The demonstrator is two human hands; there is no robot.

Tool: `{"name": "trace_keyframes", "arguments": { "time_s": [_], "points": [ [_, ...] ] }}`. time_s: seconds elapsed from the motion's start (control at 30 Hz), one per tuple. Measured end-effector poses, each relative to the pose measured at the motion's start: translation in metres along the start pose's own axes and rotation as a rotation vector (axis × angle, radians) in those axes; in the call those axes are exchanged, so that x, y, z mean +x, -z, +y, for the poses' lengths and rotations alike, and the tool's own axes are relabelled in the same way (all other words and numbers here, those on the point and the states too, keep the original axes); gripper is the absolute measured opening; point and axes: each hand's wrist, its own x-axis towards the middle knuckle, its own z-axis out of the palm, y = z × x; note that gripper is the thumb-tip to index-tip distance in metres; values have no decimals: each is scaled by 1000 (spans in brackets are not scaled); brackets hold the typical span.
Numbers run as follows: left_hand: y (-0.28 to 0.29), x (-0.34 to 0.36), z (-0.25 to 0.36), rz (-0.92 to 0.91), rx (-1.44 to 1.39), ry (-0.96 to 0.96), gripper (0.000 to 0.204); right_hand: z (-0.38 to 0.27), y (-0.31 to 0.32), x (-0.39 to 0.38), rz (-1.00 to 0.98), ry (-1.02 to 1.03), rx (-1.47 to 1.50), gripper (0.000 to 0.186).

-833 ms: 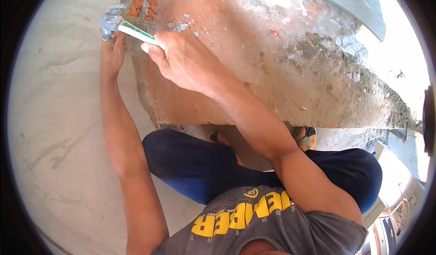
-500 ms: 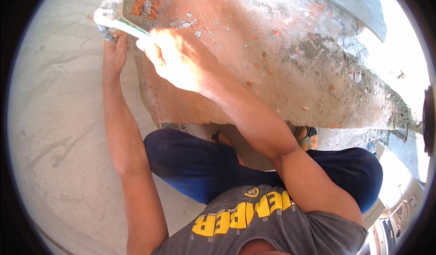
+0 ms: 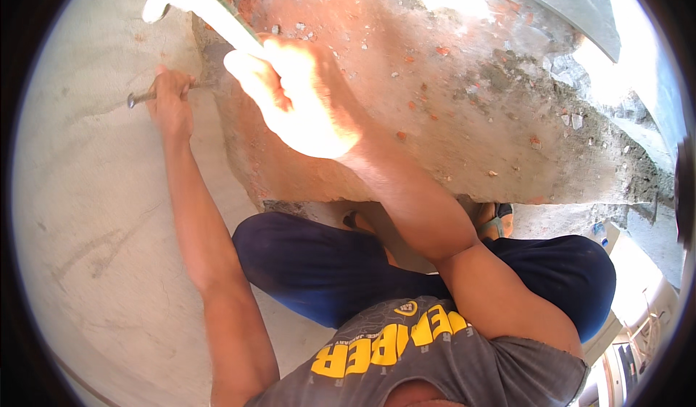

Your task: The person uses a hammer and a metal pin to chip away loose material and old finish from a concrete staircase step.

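Observation:
My left hand (image 3: 172,104) is closed round a metal chisel (image 3: 136,100) beside the plastered wall (image 3: 94,189). The chisel lies nearly level, its struck end pointing left and its other end toward the corner of a rough brick-and-mortar ledge (image 3: 406,139). In my right hand (image 3: 301,106), bleached by strong sunlight, is a hammer (image 3: 228,24) gripped by its pale handle. Its head is raised at the upper left, above and apart from the chisel, and partly cut off by the picture's top edge.
Orange brick chips and mortar crumbs (image 3: 535,143) are scattered over the ledge. A grey sheet (image 3: 573,5) leans across its far right corner. My bent knees (image 3: 290,262) are close to the ledge's near edge, with sandalled feet (image 3: 496,222) below it.
The hammer has lifted away from the chisel and come nearer the camera. My left hand has shifted slightly nearer me, and the chisel now shows turned more sideways.

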Motion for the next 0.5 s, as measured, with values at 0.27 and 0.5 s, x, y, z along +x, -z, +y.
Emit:
{"name": "trace_keyframes", "arguments": {
  "time_s": [0.27,0.5],
  "points": [
    [1,-5,44,-162,11,-134,49,3,37,-7,79,-282,170,28],
    [-46,-60,40,-276,628,-62,51,7,31,-23,71,-329,323,24]
  ]
}}
